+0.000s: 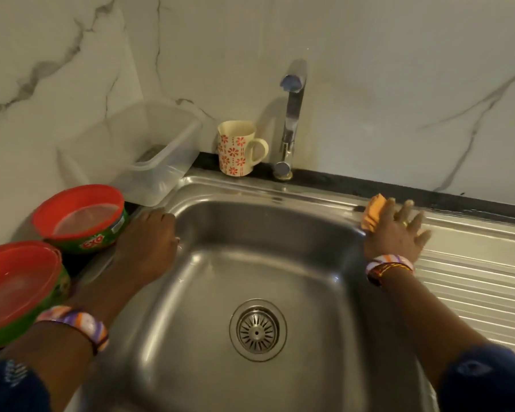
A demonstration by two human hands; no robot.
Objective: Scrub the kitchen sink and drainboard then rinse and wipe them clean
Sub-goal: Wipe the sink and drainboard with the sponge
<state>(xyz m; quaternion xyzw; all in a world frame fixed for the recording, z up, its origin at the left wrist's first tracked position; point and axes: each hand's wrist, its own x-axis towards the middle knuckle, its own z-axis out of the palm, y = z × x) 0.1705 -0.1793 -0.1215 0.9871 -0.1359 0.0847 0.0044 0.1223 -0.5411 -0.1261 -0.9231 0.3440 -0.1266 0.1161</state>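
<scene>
Leftmost, two round red-lidded green soap tubs [81, 218] on the dark counter; behind them a clear rectangular plastic container [149, 156]. Left hand [149, 236]: empty, fingers resting flat on the left rim of the stainless steel sink basin [250, 263], apparently bracing. Basin: looks dry, round slotted drain strainer [257, 330] near front. At back: cream mug with red flower print [235, 148], chrome tap [290, 123], no water running. Right hand [399, 230]: pressing an orange sponge [373, 215] onto the ledge where basin meets ribbed steel drainboard [473, 263], fingers spread over it. Advice, as judgement: keep palm pressure even, stroke along the ribs rather than across, work back edge toward front.
</scene>
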